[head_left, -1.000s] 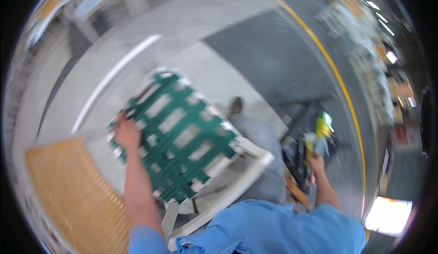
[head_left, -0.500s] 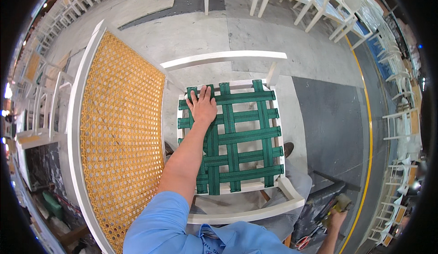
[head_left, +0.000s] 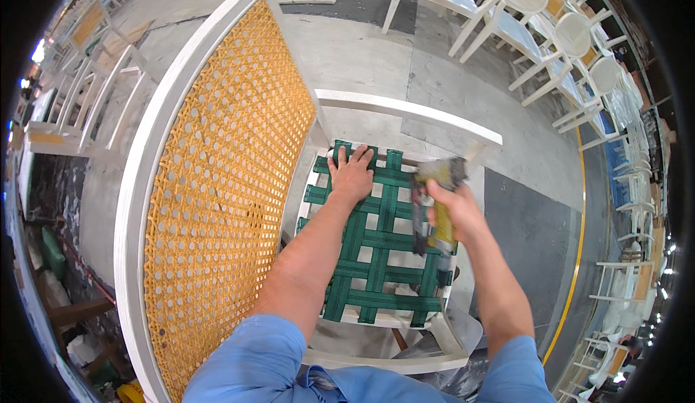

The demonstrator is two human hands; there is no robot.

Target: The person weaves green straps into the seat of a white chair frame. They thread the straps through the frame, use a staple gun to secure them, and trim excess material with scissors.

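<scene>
A white armchair frame (head_left: pixel 416 117) stands before me, its seat crossed by woven dark green webbing straps (head_left: pixel 380 240). My left hand (head_left: pixel 352 179) lies flat on the straps at the seat's far left corner, fingers spread, holding nothing. Over the right part of the seat, my right hand (head_left: pixel 465 213) grips a yellow and black staple gun (head_left: pixel 441 233) by its handle. The gun is slightly blurred and hides some of the straps beneath. I cannot tell whether it touches them.
The chair's tall back, filled with yellow cane mesh (head_left: pixel 224 164), rises at the left. White chairs (head_left: pixel 507 19) stand in rows at the far right, and more white frames (head_left: pixel 94 113) are at the left. A yellow floor line (head_left: pixel 581 222) runs along the right.
My right hand has brought the staple gun up from the low right to above the seat. The left hand stays on the same corner; the whole view has shifted.
</scene>
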